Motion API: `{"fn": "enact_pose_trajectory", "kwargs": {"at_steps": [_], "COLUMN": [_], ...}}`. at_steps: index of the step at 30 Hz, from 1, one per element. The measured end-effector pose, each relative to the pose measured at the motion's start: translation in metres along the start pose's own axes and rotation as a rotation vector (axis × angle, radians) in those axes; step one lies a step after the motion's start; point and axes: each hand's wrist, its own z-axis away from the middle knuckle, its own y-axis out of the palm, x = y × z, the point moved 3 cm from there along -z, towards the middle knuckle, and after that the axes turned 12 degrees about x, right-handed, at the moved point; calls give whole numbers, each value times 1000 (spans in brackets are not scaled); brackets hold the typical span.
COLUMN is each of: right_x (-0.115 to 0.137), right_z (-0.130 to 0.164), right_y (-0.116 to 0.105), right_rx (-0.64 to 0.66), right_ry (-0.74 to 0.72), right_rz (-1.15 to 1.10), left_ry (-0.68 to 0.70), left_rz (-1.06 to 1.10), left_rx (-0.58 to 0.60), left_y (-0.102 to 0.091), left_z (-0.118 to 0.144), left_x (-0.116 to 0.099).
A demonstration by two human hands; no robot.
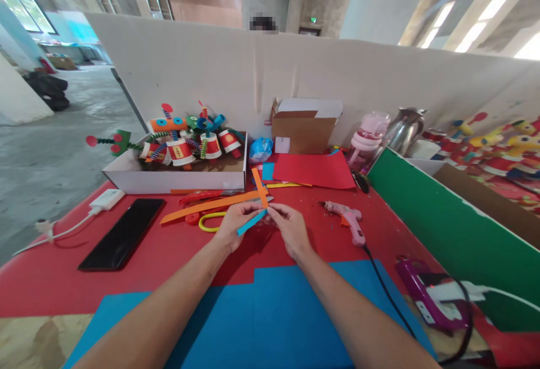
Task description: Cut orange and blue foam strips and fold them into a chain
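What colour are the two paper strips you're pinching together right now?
One orange strip and one blue strip, crossed between both hands, seen in the head view.

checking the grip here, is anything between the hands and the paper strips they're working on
Nothing visible. The left hand and right hand already pinch the orange strip and blue strip directly, above the red table.

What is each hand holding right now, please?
Left hand: closed on the blue paper strip.
Right hand: closed on the orange paper strip.

No text, label or number is legible; marks on the paper-cup figures are too small.
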Motion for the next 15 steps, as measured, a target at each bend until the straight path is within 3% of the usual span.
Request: {"fn": "enact_pose_trajectory", "kwargs": {"at_steps": [6,12,15], "right_x": [2,1,-1], "right_z": [0,-3,-2], "right_y": [0,-2,1], "right_rx": [-6,-103,-71], "right_ry": [-33,-45,-33], "right_rz": [23,-182,-247], "left_ry": [-60,38,71], "left_rz": [-32,70,38], "left_rx": [-24,32,13], "left_y": [-3,4,5], "left_z": [0,2,2], "left_x": [-2,-3,0]}}
